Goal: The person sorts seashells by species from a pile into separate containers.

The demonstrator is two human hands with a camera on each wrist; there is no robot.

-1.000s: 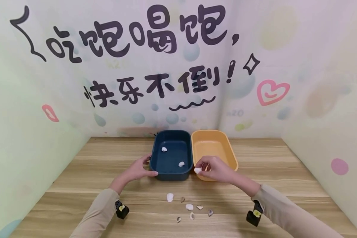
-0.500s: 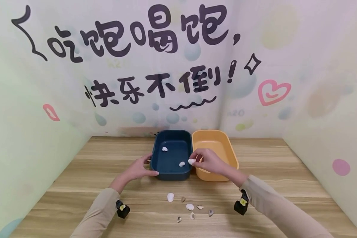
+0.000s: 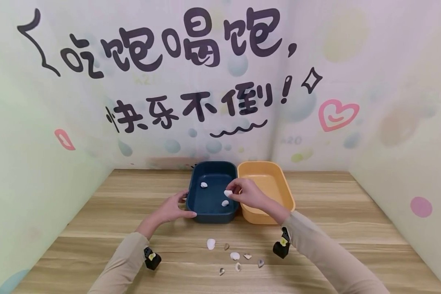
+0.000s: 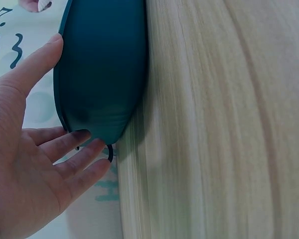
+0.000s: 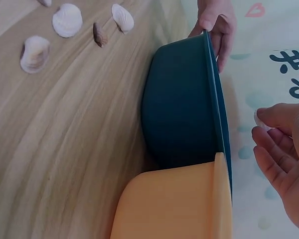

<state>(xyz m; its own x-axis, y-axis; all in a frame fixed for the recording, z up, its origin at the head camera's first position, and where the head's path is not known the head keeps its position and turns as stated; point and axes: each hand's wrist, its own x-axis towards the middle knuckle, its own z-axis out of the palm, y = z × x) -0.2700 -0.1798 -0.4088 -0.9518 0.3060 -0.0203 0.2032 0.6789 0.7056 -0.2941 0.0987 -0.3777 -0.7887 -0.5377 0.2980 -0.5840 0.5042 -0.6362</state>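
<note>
My right hand (image 3: 248, 192) pinches a white seashell (image 3: 228, 193) between thumb and fingertips, over the right side of the dark blue bin (image 3: 214, 217). Two white shells lie inside that bin, one (image 3: 203, 185) toward the back left and another (image 3: 225, 203) near the front right. At the bin's left front corner rests my left hand (image 3: 170, 209), thumb on the rim and the other fingers spread along the side. The left wrist view shows those fingers (image 4: 82, 162) fairly straight against the blue wall.
A yellow bin (image 3: 262, 218) stands against the blue one on its right. Several loose shells lie on the wooden table in front, among them a white one (image 3: 211, 244), another white one (image 3: 235, 256) and a greyish one (image 3: 261, 263). A printed cloth (image 3: 198, 139) hangs behind.
My right hand has moved left and slightly back with the pinched seashell, from the yellow bin's front to over the blue bin. My left hand has stayed at the blue bin's corner.
</note>
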